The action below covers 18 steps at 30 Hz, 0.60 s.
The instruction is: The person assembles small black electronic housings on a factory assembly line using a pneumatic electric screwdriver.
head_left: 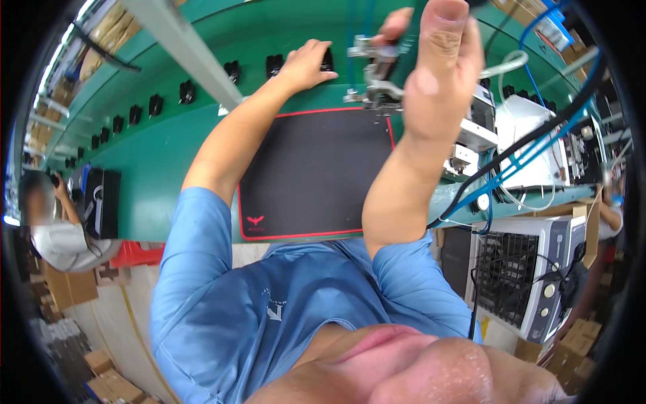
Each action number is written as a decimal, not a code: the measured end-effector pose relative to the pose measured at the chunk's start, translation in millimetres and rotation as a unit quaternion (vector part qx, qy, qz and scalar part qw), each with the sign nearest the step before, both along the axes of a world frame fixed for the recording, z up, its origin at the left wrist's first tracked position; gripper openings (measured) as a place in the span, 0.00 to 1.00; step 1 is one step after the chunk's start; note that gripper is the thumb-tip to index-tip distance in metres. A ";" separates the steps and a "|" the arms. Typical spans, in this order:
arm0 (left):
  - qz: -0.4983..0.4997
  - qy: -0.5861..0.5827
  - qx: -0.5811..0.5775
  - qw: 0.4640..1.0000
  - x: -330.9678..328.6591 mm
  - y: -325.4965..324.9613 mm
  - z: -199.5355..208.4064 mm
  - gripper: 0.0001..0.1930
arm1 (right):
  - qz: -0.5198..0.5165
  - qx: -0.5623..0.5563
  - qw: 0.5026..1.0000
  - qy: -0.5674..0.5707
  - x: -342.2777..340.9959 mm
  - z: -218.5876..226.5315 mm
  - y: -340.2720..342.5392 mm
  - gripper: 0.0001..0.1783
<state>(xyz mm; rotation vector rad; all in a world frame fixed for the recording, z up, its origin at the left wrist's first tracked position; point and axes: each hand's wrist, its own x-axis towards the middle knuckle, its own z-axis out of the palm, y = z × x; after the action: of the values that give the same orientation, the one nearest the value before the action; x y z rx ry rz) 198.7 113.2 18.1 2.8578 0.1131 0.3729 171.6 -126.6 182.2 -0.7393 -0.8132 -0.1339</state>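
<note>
At the far side of the green bench, my left hand [304, 67] curls around a small black part [328, 59], thumb on the near side and fingers on the far side. My right hand [441, 74] is raised close to the camera, its thumb up and fingers bent. Whatever lies in its grip is mostly hidden; only a dark shape shows between thumb and fingers. Just left of that hand stands a metal fixture [383, 84] with clamps, slightly blurred. Below both hands lies a black mat [316, 175] with a red border.
More small black parts [187, 92] form a row along the bench's far left. A grey post [182, 44] rises before them. Blue and black cables [518, 158] cross at right, above an air cooler [515, 276]. Another person [57, 229] sits at left.
</note>
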 end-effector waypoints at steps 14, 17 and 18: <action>-0.163 0.012 0.050 0.985 17.7 -14.9 26.7 0.46 | -0.099 -0.052 0.992 -0.053 -42.2 15.6 34.0 0.36; -0.141 0.063 0.056 0.986 31.9 -59.4 35.7 0.48 | -0.091 -0.075 0.992 -0.045 -33.2 10.5 28.6 0.34; -0.099 0.121 0.078 0.985 35.0 -72.5 42.0 0.51 | -0.088 -0.070 0.992 -0.052 -35.2 14.3 26.9 0.34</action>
<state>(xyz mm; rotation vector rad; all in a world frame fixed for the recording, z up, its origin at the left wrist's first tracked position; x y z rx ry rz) 233.8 40.7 60.0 3.0217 -0.1622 -0.0069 136.4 -99.7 196.4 -0.9432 -0.8613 -0.2768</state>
